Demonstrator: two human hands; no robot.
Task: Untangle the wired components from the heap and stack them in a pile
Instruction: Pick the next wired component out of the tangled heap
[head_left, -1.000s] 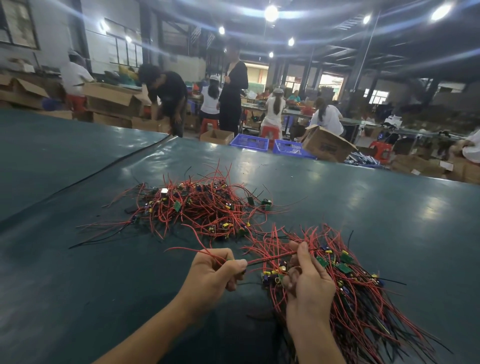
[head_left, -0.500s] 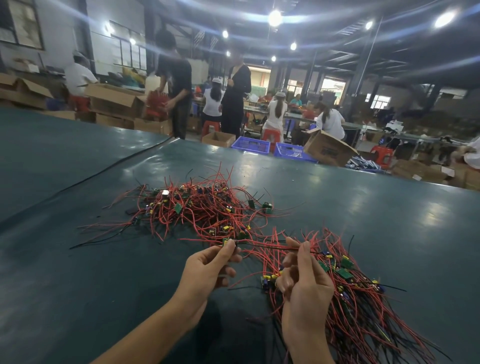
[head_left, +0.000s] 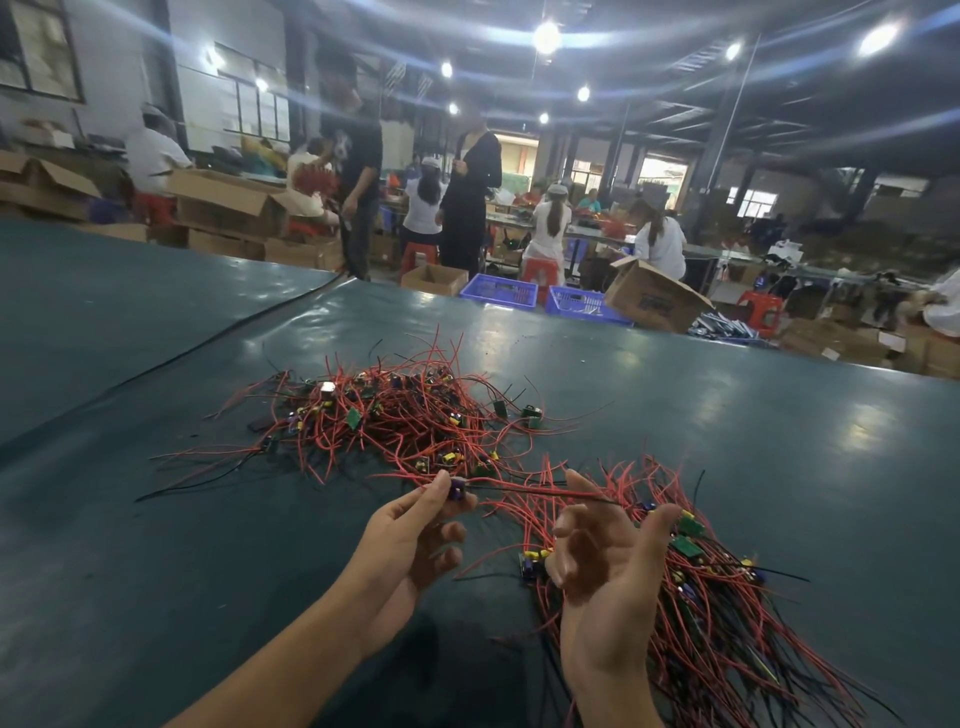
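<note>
I sit at a big dark green table (head_left: 156, 571). Far from me, near the middle of it, lies the heap (head_left: 405, 415), a messy knot of red and black wires with little green and yellow bits stuck in it. Near me on the right is the pile (head_left: 727, 639), where the wires lie more side by side and run toward me. My two hands are between them, just on the near side of the heap. My right hand (head_left: 602, 561) is wide open with the palm up and the fingers spread, and nothing is in it; it looks blurry. My left hand (head_left: 410, 540) pinches one small purple part (head_left: 457, 489) between thumb and first finger, and the other fingers hang loosely curled and hold nothing. From that part its thin wires (head_left: 540, 491), red and black, run off to the right, past the tips of my right fingers. I cannot tell if they touch those fingers. I think this one piece is free of the heap, or almost, so the step now is to get it over to the pile. Next I should catch the loose wires with my open right hand, pull them straight, and lay the piece down pointing the same way as the rest. If a wire is caught, a fast pull could drag the heap along.
</note>
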